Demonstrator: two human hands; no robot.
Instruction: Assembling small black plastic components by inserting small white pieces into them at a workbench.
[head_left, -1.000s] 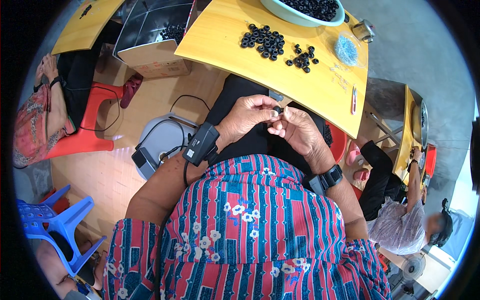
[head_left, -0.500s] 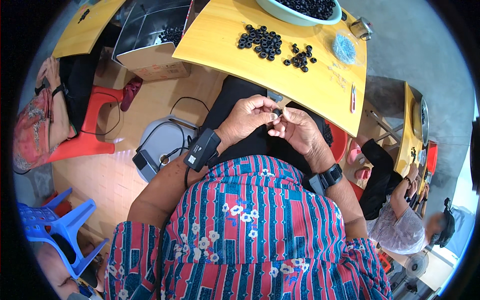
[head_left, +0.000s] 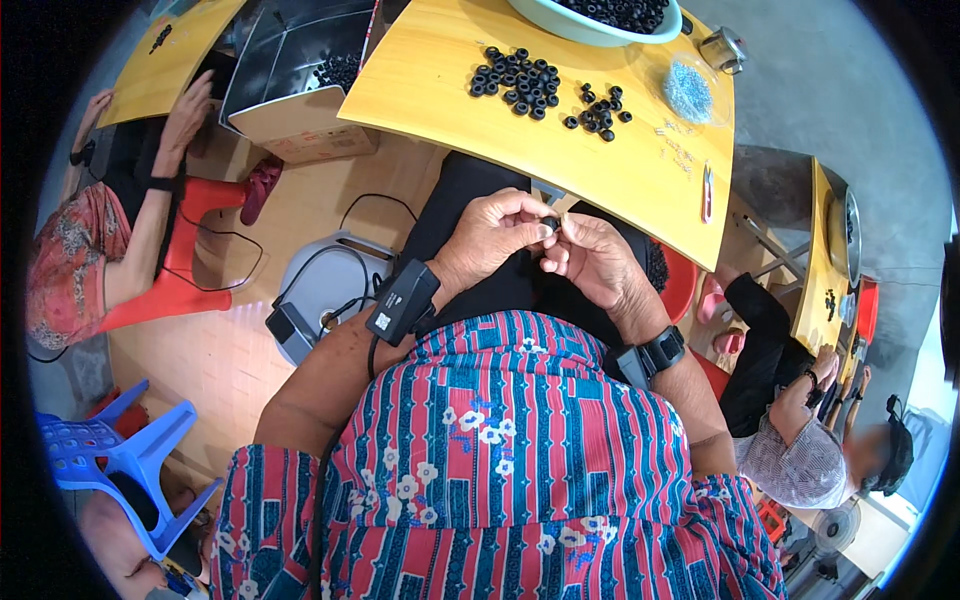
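Note:
In front of my lap, just off the near table edge, my left hand (head_left: 495,235) pinches a small black ring-shaped piece (head_left: 550,224) between thumb and fingers. My right hand (head_left: 598,262) is closed in a pinch against the other side of the piece; whatever its fingertips hold is too small to make out. Beyond the hands, a pile of black ring pieces (head_left: 516,82) lies on the yellow table (head_left: 430,95), with a smaller group of black pieces (head_left: 598,114) to its right. Tiny clear pieces (head_left: 677,152) are scattered farther right, near red-handled snips (head_left: 707,192).
A pale green bowl (head_left: 600,38) of black pieces stands at the table's far side. Beside it are a clear dish of bluish bits (head_left: 688,92) and a metal tin (head_left: 722,50). A carton (head_left: 310,130), a grey stool (head_left: 325,285) and a red basin (head_left: 678,285) surround me. People sit at both sides.
My hands keep the same pinch around the black piece, almost still. The person at the left has raised a hand, and the person at the right has drawn a hand back from the table.

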